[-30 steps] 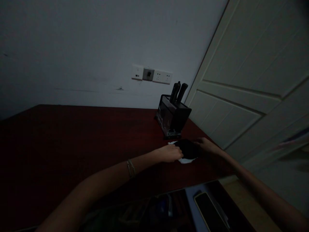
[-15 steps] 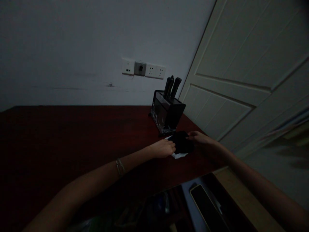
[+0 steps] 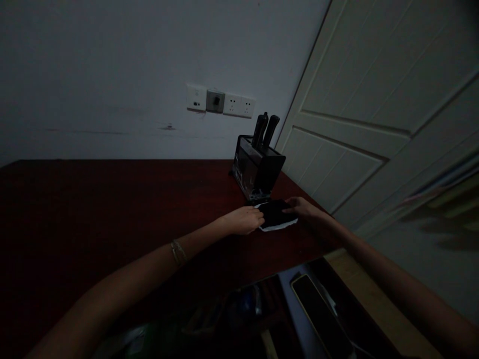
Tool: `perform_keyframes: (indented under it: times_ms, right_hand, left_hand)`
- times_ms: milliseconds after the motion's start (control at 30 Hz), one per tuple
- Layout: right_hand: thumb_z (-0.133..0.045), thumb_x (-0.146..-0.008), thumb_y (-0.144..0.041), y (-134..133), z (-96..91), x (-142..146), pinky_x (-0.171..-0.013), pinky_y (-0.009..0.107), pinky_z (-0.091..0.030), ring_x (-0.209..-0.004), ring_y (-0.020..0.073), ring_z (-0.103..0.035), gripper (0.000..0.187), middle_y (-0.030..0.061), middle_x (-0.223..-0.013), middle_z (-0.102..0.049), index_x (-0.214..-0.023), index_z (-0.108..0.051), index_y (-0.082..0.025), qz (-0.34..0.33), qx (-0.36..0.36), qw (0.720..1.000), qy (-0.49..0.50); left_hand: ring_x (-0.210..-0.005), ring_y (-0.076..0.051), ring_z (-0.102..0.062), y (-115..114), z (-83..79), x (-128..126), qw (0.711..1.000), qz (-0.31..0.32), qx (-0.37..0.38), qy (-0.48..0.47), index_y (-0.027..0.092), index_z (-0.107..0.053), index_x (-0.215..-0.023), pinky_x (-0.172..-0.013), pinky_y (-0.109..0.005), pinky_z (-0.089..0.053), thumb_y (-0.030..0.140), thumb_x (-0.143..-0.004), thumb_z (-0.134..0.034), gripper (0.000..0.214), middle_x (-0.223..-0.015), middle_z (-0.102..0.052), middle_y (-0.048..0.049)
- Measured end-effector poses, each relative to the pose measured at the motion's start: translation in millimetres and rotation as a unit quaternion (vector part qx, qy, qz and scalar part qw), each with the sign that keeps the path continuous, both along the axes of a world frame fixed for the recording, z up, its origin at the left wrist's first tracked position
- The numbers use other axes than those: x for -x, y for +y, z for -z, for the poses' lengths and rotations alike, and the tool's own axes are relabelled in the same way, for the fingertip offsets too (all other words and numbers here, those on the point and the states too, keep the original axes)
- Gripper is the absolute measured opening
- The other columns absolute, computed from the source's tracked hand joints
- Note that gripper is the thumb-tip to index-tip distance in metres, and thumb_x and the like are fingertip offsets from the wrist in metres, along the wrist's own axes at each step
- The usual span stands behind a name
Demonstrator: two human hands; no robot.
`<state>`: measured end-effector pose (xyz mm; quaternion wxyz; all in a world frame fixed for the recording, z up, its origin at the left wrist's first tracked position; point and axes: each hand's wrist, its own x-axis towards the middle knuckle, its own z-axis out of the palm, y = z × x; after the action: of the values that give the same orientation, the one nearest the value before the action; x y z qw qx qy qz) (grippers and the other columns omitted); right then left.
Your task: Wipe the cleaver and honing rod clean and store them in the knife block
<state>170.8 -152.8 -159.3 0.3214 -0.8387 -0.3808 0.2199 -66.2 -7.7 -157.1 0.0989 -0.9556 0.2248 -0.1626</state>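
A dark flat object [image 3: 275,213] lies on a white sheet or cloth [image 3: 279,227] on the dark red table [image 3: 123,204], just in front of a black knife block [image 3: 258,169]. My left hand [image 3: 245,219] rests at the object's left edge with its fingers curled on it. At the right edge my right hand [image 3: 302,207] touches it with the fingertips. The light is dim and I cannot make out what the dark object is. A bracelet [image 3: 178,252] sits on my left wrist.
Two knife handles [image 3: 265,128] stick up from the block. Wall sockets [image 3: 220,102] sit above the table, and a pale panelled door [image 3: 377,124] stands to the right. A phone [image 3: 318,314] lies on a dark surface at the bottom edge.
Both hands have stayed on the dark object, which now lies flatter on the white sheet. The view has shifted a little, so everything sits slightly higher and further left.
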Motion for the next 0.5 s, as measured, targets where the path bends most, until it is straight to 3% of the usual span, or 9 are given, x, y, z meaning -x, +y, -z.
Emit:
perform_keyframes:
  times_ms: [167, 300, 333, 400, 500]
  right_hand:
    - [-0.074, -0.056, -0.025, -6, -1.9, 21, -0.083, 0.033, -0.043, -0.095, 0.0234, -0.056, 0.046, 0.0094, -0.099, -0.062, -0.099, -0.058, -0.016, 0.011, -0.023, 0.99, -0.142]
    - [-0.061, -0.073, -0.04, -48, -26.7, 67, -0.085, 0.037, -0.041, -0.095, 0.0242, -0.055, 0.043, 0.0125, -0.105, -0.059, -0.107, -0.054, -0.016, -0.019, -0.113, 0.955, -0.274]
    - [-0.058, -0.074, -0.044, -64, -32.8, 82, -0.079, 0.035, -0.044, -0.087, 0.0223, -0.057, 0.038, 0.0104, -0.096, -0.061, -0.101, -0.056, -0.016, -0.024, -0.119, 0.961, -0.249]
    - [-0.053, -0.077, -0.047, -98, -39.0, 112, -0.07, 0.03, -0.046, -0.075, 0.0189, -0.057, 0.033, 0.0056, -0.082, -0.062, -0.088, -0.059, -0.017, -0.093, -0.055, 0.985, -0.134]
    - [-0.055, -0.073, -0.05, -145, -22.3, 146, -0.06, 0.028, -0.046, -0.064, 0.0175, -0.058, 0.032, 0.0026, -0.068, -0.062, -0.076, -0.06, -0.018, -0.168, 0.084, 0.982, 0.035]
  left_hand:
    - [-0.084, -0.02, -0.06, -3, -0.2, 10, 0.995, -0.051, 0.052, 0.063, 0.013, -0.057, -0.093, -0.074, -0.029, -0.045, 0.014, -0.075, -0.051, 0.019, -0.09, -0.064, -0.0099]
    - [-0.091, -0.021, -0.06, -14, -14.2, 30, 0.986, -0.091, 0.117, 0.074, 0.012, -0.055, -0.104, -0.077, -0.029, -0.045, 0.012, -0.076, -0.047, 0.029, -0.098, -0.063, -0.0106]
    - [-0.094, -0.021, -0.059, -18, -19.2, 37, 0.984, -0.091, 0.131, 0.073, 0.012, -0.054, -0.106, -0.08, -0.03, -0.044, 0.012, -0.077, -0.046, 0.03, -0.101, -0.062, -0.0108]
    - [-0.1, -0.02, -0.057, -30, -29.5, 51, 0.982, -0.085, 0.153, 0.075, 0.012, -0.053, -0.108, -0.085, -0.03, -0.043, 0.012, -0.078, -0.044, 0.031, -0.104, -0.061, -0.0107]
    - [-0.102, -0.02, -0.055, -52, -43.5, 74, 0.98, -0.059, 0.171, 0.081, 0.013, -0.052, -0.109, -0.086, -0.03, -0.042, 0.014, -0.08, -0.044, 0.031, -0.106, -0.06, -0.0106]
